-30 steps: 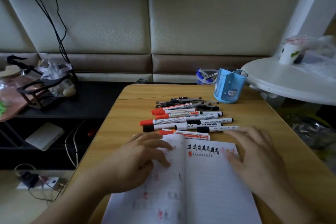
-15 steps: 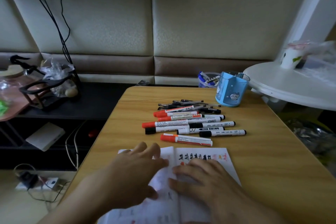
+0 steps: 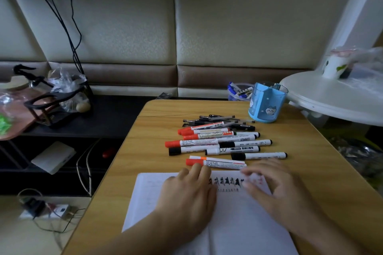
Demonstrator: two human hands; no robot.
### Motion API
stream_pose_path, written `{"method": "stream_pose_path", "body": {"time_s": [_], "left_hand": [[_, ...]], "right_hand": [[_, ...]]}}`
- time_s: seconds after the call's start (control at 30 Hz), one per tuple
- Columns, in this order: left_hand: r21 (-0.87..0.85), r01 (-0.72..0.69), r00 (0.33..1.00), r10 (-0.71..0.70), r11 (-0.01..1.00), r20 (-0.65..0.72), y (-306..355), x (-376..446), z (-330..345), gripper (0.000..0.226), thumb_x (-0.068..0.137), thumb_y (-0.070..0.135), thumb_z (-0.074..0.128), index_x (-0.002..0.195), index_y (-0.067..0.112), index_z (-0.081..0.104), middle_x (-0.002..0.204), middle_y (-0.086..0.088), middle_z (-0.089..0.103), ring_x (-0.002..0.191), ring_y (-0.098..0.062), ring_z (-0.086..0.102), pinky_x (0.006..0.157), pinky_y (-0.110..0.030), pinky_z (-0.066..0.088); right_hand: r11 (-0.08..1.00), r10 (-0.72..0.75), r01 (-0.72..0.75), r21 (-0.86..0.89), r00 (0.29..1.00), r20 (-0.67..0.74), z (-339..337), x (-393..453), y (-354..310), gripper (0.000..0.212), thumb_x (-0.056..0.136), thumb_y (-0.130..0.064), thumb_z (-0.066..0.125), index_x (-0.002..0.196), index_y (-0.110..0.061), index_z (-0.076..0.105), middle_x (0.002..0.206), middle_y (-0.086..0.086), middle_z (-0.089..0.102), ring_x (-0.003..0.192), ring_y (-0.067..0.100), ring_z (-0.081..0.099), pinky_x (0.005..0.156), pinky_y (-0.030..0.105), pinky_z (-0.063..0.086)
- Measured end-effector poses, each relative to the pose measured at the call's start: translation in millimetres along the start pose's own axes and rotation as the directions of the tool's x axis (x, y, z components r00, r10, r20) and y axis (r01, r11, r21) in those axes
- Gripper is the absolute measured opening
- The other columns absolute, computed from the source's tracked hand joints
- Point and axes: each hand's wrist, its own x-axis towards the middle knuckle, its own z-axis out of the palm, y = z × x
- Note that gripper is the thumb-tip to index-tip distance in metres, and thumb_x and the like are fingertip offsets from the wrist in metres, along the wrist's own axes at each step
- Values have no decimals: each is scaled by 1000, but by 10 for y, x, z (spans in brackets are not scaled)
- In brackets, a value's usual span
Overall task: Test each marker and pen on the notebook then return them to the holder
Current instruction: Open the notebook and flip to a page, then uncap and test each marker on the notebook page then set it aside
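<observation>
Head view looks down on an open notebook (image 3: 234,217) lying on a wooden table (image 3: 310,172). Across the notebook's centre fold the left hand (image 3: 186,198) lies palm down, fingers straight and close together, fingertips reaching the notebook's far edge and holding nothing. Over the right-hand page the right hand (image 3: 275,192) hovers or rests, fingers spread and slightly bent, blurred, with nothing in its grasp. Just beyond the notebook lies a red-capped marker (image 3: 215,162), and farther on a loose row of smooth white-barrelled markers (image 3: 217,143) with red or black caps, then a heap of thin dark pens (image 3: 219,121). Beyond the notebook to the right stands a blue translucent holder (image 3: 266,103), well apart from it, printed with a small cartoon face. The paper is pale and lined, with a band of black and red test marks along its top. Compared with half a second ago, the right hand has shifted from the fold out to the right page, and more of the left page shows.
</observation>
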Motion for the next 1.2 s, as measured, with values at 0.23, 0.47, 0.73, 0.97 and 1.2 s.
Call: {"method": "stream_pose_path", "body": {"time_s": [0.23, 0.47, 0.73, 0.97, 1.2], "left_hand": [[-48, 104, 994, -103, 993, 23, 44, 7, -80, 25, 96, 56, 30, 102, 31, 32, 105, 11, 50, 98, -16, 53, 67, -32, 32], [-233, 191, 971, -218, 954, -99, -61, -24, -64, 39, 87, 60, 53, 114, 41, 33, 116, 22, 37, 83, -6, 55, 60, -26, 43], [-190, 77, 919, -144, 979, -368, -194, -2, 39, 49, 90, 58, 44, 129, 30, 46, 131, 9, 48, 114, -15, 46, 91, -31, 43], [-180, -89, 922, 12, 980, -388, -205, -15, 62, 41, 102, 52, 30, 90, 26, 58, 82, 14, 62, 75, -11, 49, 73, -34, 34], [-301, -165, 933, 50, 939, -356, -192, -21, 124, 26, 97, 38, 44, 84, 19, 57, 78, 8, 59, 72, -14, 46, 71, -34, 33]], "right_hand": [[910, 140, -79, -407, 983, 122, 23, 387, 61, 22, 86, -54, 59, 103, -40, 63, 102, -25, 48, 106, 1, 35, 77, 24, 43], [906, 113, -52, -420, 986, 122, 94, 387, 84, 16, 89, -52, 54, 97, -39, 59, 100, -24, 48, 101, 2, 37, 65, 15, 34], [942, 235, -202, 267, 967, -98, -78, 277, -143, 3, 86, -23, 62, 89, -25, 64, 80, -11, 70, 82, -3, 64, 60, 12, 49], [656, 270, -200, 728, 963, 22, -16, 147, -334, 9, 83, -25, 68, 79, -17, 67, 65, 16, 63, 58, 19, 59, 51, 20, 48], [561, 332, -297, 772, 936, 119, 41, 82, -340, 7, 75, -22, 68, 73, -15, 68, 59, 19, 62, 53, 24, 58, 50, 23, 48]]}}
